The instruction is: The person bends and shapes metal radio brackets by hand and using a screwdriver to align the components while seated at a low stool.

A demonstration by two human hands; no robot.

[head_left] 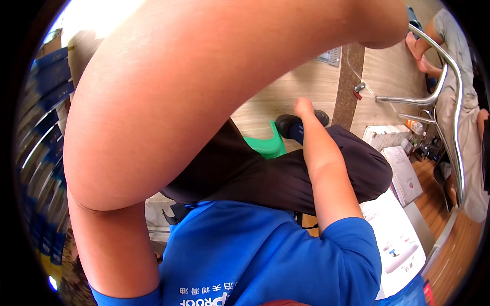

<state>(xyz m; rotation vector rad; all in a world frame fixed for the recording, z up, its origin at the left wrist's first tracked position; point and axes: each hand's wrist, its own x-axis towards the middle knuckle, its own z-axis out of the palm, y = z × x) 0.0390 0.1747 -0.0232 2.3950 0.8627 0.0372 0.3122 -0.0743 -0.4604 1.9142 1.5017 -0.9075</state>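
My left arm fills the upper part of the view, bent and raised close to the camera. The heel of my left hand (385,33) seems to show at the upper right, and its fingers are hidden; whether it holds anything does not show. My right arm stretches forward over my black trousers (270,178). At its end my right hand (304,106) appears small, above my black shoe (290,127), with its fingers turned from view. A green plastic stool (265,146) stands partly behind my leg.
At right are a chrome chair frame (459,117), another person's leg (467,66), white boxes (403,176) and a bottle (414,126). A small metal-and-red item (359,90) lies on the floor. Blue goods (48,117) line the left side.
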